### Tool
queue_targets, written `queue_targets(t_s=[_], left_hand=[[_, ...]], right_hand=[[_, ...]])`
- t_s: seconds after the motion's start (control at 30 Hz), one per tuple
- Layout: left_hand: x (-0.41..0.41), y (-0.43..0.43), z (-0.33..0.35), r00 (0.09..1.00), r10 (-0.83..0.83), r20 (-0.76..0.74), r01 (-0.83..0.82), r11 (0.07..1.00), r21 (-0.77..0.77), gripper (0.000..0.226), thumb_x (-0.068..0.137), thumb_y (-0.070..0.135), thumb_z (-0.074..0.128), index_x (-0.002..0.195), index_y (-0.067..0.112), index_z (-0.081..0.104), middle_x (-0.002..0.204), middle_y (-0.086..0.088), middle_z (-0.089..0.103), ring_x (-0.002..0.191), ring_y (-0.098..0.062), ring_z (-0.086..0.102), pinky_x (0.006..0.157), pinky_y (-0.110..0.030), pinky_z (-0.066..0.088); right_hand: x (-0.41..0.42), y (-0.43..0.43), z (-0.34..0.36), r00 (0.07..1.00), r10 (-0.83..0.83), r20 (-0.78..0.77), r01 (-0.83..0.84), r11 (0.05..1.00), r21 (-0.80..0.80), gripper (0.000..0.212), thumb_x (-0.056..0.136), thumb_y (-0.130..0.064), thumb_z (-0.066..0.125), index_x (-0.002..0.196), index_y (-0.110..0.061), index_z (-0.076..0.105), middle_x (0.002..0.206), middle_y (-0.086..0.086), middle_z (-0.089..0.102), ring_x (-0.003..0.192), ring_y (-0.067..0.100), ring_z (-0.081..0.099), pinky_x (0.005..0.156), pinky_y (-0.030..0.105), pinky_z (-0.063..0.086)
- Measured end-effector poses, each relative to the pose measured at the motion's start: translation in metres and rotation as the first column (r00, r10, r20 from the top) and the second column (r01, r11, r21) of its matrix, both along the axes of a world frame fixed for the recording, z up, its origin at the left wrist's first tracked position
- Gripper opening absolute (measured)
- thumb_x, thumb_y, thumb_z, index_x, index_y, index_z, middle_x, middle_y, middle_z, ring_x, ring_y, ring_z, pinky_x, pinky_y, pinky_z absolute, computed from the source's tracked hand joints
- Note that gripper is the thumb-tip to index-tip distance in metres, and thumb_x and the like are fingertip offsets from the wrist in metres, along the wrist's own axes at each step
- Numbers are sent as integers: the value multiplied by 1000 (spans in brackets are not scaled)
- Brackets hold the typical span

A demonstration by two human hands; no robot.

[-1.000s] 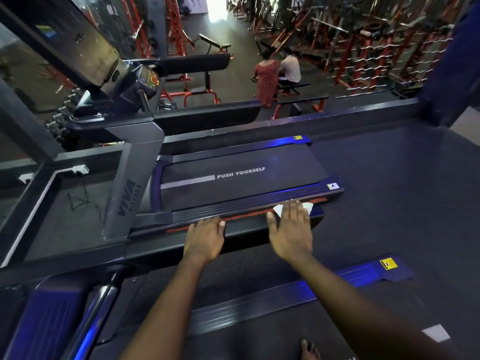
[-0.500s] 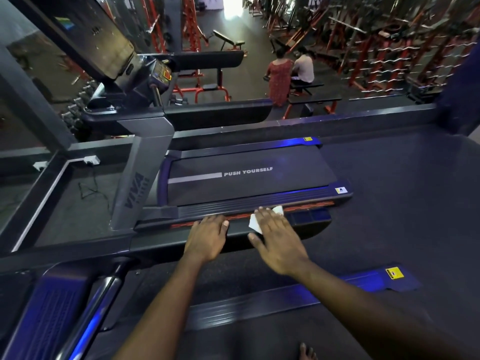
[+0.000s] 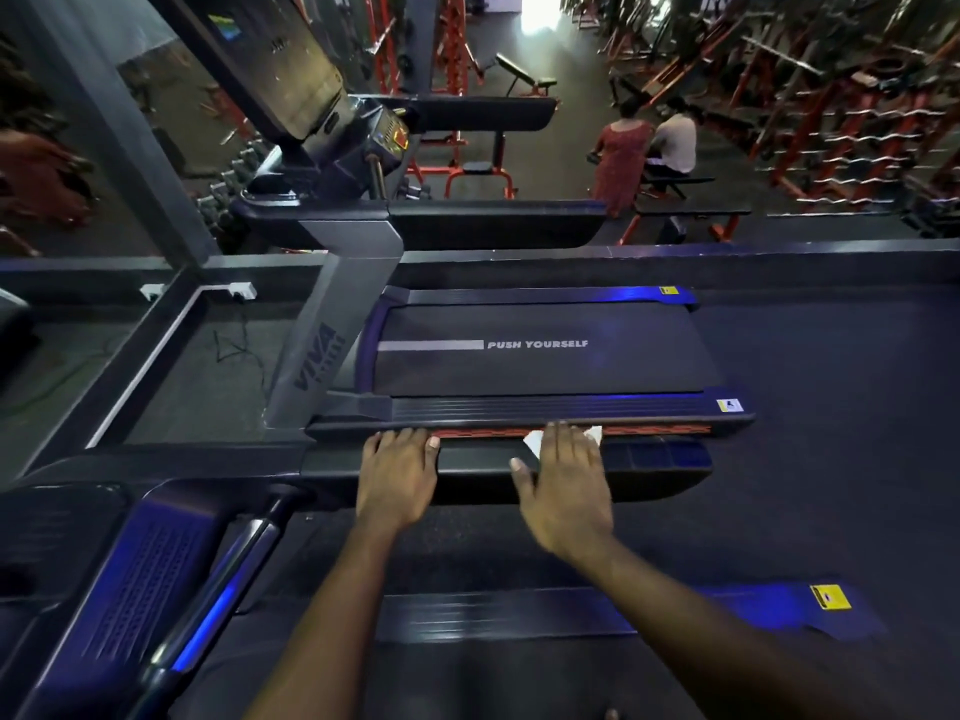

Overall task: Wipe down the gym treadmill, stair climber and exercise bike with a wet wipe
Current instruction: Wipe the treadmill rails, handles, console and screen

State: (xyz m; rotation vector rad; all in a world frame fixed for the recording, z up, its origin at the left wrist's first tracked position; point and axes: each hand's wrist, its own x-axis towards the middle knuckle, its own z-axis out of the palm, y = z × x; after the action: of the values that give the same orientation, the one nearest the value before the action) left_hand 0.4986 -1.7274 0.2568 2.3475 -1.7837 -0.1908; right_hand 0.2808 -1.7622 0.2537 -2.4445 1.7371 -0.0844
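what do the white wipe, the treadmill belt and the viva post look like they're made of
The wipe looks like thin nonwoven or paper: limp white corners show under the right hand. The belt seems matte black rubber, little glare, with printed lettering. The post is grey painted metal or hard plastic, flat-faced with a dull sheen; unclear which.

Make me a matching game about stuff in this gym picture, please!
Things:
1. wet wipe
2. left hand
3. treadmill belt
4. sticker

Clues:
A. says PUSH YOURSELF
B. yellow
C. white, peeking out from under the right hand
D. flat on the dark bar, no wipe under it

Pairs: 1-C, 2-D, 3-A, 4-B
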Motion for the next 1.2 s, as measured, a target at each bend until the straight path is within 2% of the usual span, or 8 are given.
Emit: queue_targets(t_s=[0.17, 0.27, 0.37, 0.5, 0.6, 0.77, 1.0, 1.2], left_hand=[[2, 1, -2, 1000, -13, -4, 13, 999, -34, 38, 110, 35, 30, 121, 20, 63, 121, 0, 66, 117, -22, 55, 112, -38, 27], [4, 2, -3, 998, -24, -49, 22, 999, -36, 37, 109, 35, 31, 122, 20, 63, 120, 1, 65, 116, -22, 55, 113, -38, 26], [9, 3, -3, 991, -68, -119, 61, 996, -64, 37, 110, 33, 32, 130, 20, 60, 127, 2, 63, 121, -19, 53, 115, -37, 22], [20, 7, -2, 957, -107, -269, 71, 987, -141, 31, 107, 15, 45, 132, 15, 63, 134, -3, 64, 131, -23, 52, 118, -33, 17], [21, 14, -3, 956, -88, -278, 42, 985, -165, 32, 105, 12, 47, 133, 13, 63, 139, -5, 62, 137, -23, 48, 122, -33, 10], [23, 22, -6, 952, -41, -303, -18, 982, -190, 35, 106, 11, 46, 138, 13, 59, 150, -4, 52, 149, -21, 34, 124, -34, 6], [25, 41, -6, 947, 48, -318, -122, 968, -217, 40, 104, 10, 50, 144, 13, 54, 158, -3, 41, 152, -22, 26, 124, -35, 8], [24, 49, 0, 918, 111, -381, -198, 960, -197, 47, 102, 0, 50, 148, 8, 48, 161, -6, 35, 154, -21, 20, 127, -34, 9]], right_hand=[[10, -7, 7, 905, 421, 64, -425, 904, 57, 82, 101, -66, 12, 163, -12, 7, 170, 7, 10, 156, 19, 5, 125, 32, -7], [-10, -9, 8, 958, 285, -14, -284, 958, 41, 85, 98, -66, 9, 162, -10, 6, 169, 9, 12, 156, 21, 8, 128, 38, 3], [7, 4, 7, 978, 161, -136, -142, 980, 140, 93, 97, -71, 9, 160, -4, -9, 169, 16, -8, 156, 28, -7, 127, 43, -3], [43, -16, 27, 898, 425, -116, -373, 873, 313, 87, 102, -66, 13, 160, -6, -13, 168, 12, -16, 156, 24, -15, 126, 40, -9], [25, -31, 36, 827, 552, -108, -479, 791, 380, 84, 103, -65, 17, 159, -12, -17, 167, 8, -21, 155, 20, -16, 126, 37, -9], [18, -24, 26, 809, 539, -233, -431, 814, 388, 99, 94, -78, 15, 154, -12, -28, 160, 8, -37, 151, 25, -29, 125, 44, -12], [37, -37, 39, 665, 744, -72, -660, 630, 409, 95, 98, -72, 25, 156, -16, -26, 161, 4, -36, 151, 19, -27, 126, 39, -9], [28, -46, 29, 593, 803, -63, -739, 573, 354, 88, 99, -70, 19, 156, -20, -26, 159, -1, -37, 150, 15, -30, 126, 38, -10]])
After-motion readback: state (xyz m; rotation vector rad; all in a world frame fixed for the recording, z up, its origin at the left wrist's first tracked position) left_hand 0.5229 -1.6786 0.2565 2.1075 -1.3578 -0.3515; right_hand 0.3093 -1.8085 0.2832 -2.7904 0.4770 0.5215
